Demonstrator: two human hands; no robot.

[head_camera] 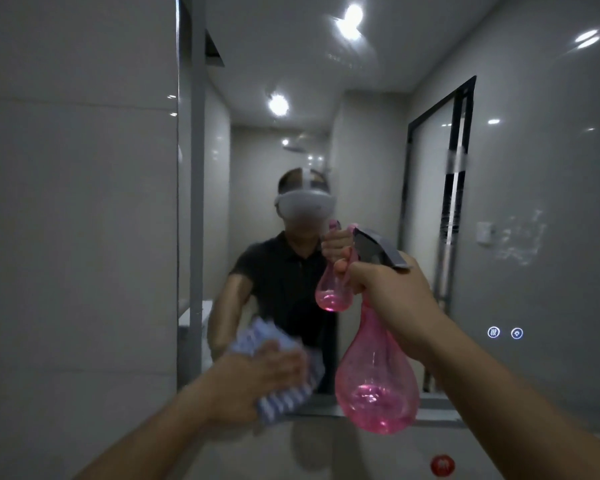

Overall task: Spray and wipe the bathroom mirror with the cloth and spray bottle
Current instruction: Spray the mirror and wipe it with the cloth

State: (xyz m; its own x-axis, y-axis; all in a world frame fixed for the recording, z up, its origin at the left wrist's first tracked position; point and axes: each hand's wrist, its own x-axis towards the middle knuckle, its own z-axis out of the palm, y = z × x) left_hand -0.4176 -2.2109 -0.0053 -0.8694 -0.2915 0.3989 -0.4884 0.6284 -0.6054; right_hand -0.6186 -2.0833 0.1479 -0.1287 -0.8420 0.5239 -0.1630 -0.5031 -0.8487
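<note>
The bathroom mirror fills the wall ahead, with spray droplets showing on its right side. My left hand lies flat on a blue-and-white striped cloth and presses it against the mirror's lower left part; the hand and cloth are blurred. My right hand grips the neck of a pink translucent spray bottle with a grey trigger head, held upright in front of the glass at mid height. A little pink liquid sits in the bottle's bottom. The mirror reflects me, both hands and the bottle.
A grey tiled wall borders the mirror on the left. Two lit touch icons glow on the mirror's lower right. Below the mirror's bottom edge is a pale surface with a red round object.
</note>
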